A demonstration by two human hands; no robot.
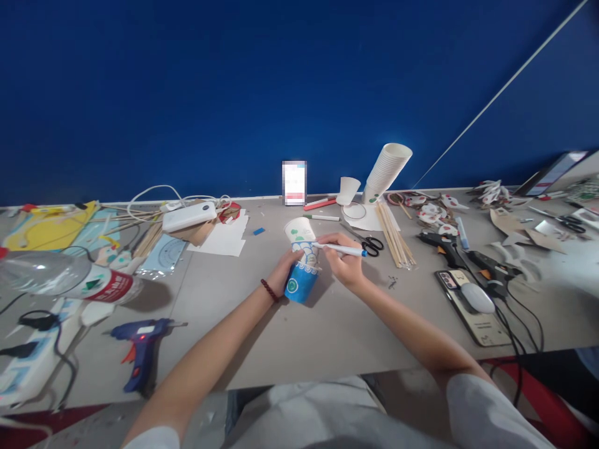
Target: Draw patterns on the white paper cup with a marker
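My left hand (282,269) is wrapped round a paper cup (303,284), which is tilted over the table. Solid blue with a green round mark covers the end nearest me; blue wavy outlines run across its middle, and the far end is white with green spots. In my right hand (345,262) is a blue marker pen (349,250), pinched between the fingers with its tip at the cup's drawn side. A small blue pen cap (259,231) lies on the table beyond my left hand. Part of the cup is hidden by my left fingers.
A phone (294,183) leans on the blue wall. Stacked paper cups (387,173), wooden sticks (395,237) and black-handled scissors (373,246) lie to the right. At left are a blue glue gun (142,349), a plastic bottle (70,274) and a power strip (40,355).
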